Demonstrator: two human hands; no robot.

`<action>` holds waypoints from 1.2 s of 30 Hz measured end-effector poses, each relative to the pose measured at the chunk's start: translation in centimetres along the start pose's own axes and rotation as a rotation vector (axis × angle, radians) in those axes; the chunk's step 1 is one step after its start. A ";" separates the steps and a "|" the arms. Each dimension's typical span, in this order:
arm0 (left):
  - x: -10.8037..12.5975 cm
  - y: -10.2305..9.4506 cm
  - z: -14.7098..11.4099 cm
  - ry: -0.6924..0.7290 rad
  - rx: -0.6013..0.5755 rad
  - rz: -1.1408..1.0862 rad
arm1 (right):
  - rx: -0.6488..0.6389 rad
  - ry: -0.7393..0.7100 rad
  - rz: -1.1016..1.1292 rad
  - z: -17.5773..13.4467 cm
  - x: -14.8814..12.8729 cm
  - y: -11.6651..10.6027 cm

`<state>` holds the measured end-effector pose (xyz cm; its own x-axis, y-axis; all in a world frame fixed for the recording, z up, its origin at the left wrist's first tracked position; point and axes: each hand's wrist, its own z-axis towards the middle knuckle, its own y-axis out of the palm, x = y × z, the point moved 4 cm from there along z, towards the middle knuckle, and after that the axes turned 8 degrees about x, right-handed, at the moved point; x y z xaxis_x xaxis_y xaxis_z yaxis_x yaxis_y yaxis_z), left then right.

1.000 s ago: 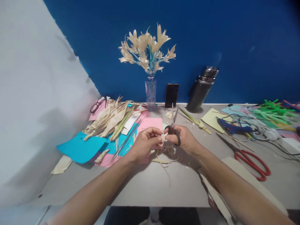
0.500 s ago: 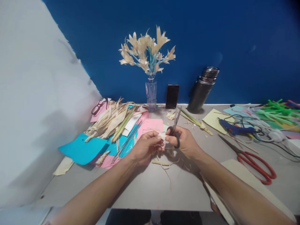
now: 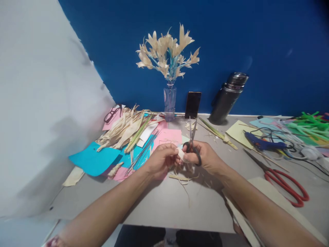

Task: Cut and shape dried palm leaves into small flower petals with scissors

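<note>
My left hand [image 3: 164, 157] pinches a small pale piece of dried husk [image 3: 181, 154] at its left side, above the table. Black-handled scissors [image 3: 192, 136] are looped on the fingers of my right hand [image 3: 207, 157], with the blades pointing away and slightly apart. The right thumb and fingertips also touch the husk piece. Below the hands lie thin husk strips [image 3: 181, 178] and scraps. Just beyond the scissor tips sits a small pale husk bit [image 3: 190, 125].
Left: a dried husk pile [image 3: 123, 130], blue paper [image 3: 95, 158], thin wires [image 3: 144, 149]. Back: a bottle [image 3: 170, 103] of husk flowers [image 3: 168, 51], a phone [image 3: 193, 104], a leaning flask [image 3: 228, 99]. Right: a blue glue gun [image 3: 264, 141], red-handled scissors [image 3: 285, 185], green pipe cleaners [image 3: 312, 125].
The husk piece has been turned between my fingertips and shows more of its pale face. The scissors stay in my right hand. The whole view has shifted slightly.
</note>
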<state>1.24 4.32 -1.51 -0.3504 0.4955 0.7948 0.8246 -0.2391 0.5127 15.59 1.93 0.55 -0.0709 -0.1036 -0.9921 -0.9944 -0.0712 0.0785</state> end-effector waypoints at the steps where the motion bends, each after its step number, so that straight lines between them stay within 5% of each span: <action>1: -0.1 0.0 0.0 -0.004 -0.001 0.020 | -0.003 -0.007 -0.007 0.0 0.0 0.0; 12: 0.0 0.6 -0.5 0.098 0.028 0.236 | -0.002 -0.008 -0.086 0.1 0.1 -0.3; 17: 0.0 0.9 -0.5 0.094 0.090 0.090 | 0.001 0.014 0.019 0.0 0.3 0.0; 28: -1.1 1.4 -1.2 -0.042 -0.250 -0.121 | -0.042 -0.047 0.016 -0.3 -0.4 -0.1; 36: -0.7 1.6 -1.4 -0.104 -0.294 -0.128 | -0.109 -0.059 -0.001 -0.3 -0.6 -0.4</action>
<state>2.13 2.40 -0.80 -0.3829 0.6161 0.6884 0.6085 -0.3925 0.6897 16.08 1.75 1.16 -0.0779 -0.0453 -0.9959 -0.9802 -0.1788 0.0848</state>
